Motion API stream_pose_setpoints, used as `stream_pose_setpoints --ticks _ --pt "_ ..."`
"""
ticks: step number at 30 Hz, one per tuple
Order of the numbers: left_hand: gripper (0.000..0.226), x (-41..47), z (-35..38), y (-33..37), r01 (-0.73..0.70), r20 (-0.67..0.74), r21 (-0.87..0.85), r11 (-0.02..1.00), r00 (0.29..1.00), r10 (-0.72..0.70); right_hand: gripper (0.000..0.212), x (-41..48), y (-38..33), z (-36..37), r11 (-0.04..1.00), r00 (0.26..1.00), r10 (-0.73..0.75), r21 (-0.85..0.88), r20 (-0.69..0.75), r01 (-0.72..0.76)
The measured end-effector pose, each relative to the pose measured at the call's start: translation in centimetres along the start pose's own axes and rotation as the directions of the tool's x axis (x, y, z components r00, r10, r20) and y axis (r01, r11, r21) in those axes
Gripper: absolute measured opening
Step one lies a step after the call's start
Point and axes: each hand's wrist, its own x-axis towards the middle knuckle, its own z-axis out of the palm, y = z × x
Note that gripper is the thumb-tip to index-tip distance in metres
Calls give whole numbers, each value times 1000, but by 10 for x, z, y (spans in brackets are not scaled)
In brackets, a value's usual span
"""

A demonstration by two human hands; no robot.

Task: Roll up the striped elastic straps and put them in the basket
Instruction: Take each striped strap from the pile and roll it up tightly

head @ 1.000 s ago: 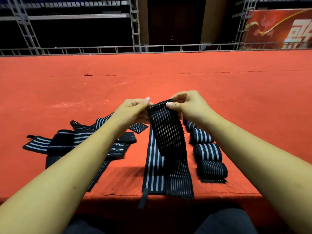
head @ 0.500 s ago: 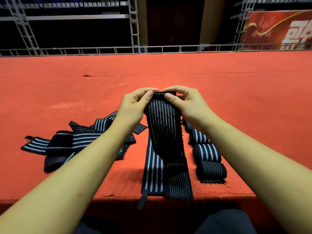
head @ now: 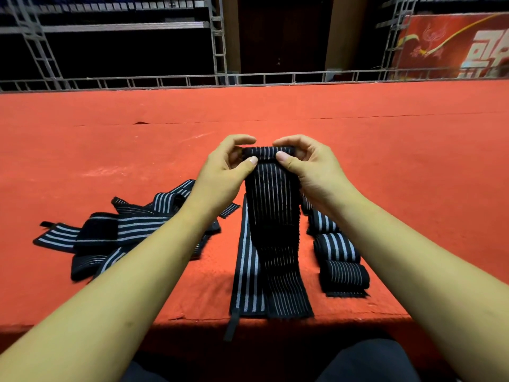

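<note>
Strap (head: 271,205) hangs between both hands (head: 272,158), pinched at its rolled top.

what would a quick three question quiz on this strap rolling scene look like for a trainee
1. True or false: the left hand and the right hand both pinch the rolled top end of the same striped strap.
2. Multiple choice: the finished rolls lie A) left of the held strap, B) right of the held strap, C) in a basket.
3. Short answer: on which side of the held strap does the loose pile of unrolled straps lie?

Key: 1 true; 2 B; 3 the left.
</note>
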Motion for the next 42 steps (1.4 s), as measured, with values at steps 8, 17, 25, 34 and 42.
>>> stream_pose_setpoints --ticks 8,17,25,34,42 --pt "29 2 8 -5 175 -41 -46 983 983 -177 14 -3 -1 3 994 999 -38 -99 6 39" --pt "19 1 5 -5 9 -41 143 990 999 -3 19 -1 6 0 991 999 -30 -129 16 32" --pt "24 -4 12 0 188 -91 45 981 979 -183 24 -4 0 4 998 999 -35 -55 37 38" --pt "12 -4 10 -1 108 -91 2 994 990 -107 15 -7 6 8 998 998 37 57 50 -39" --pt "14 -8 10 -2 117 -53 14 993 992 -116 17 -8 5 6 988 997 -67 -134 34 71"
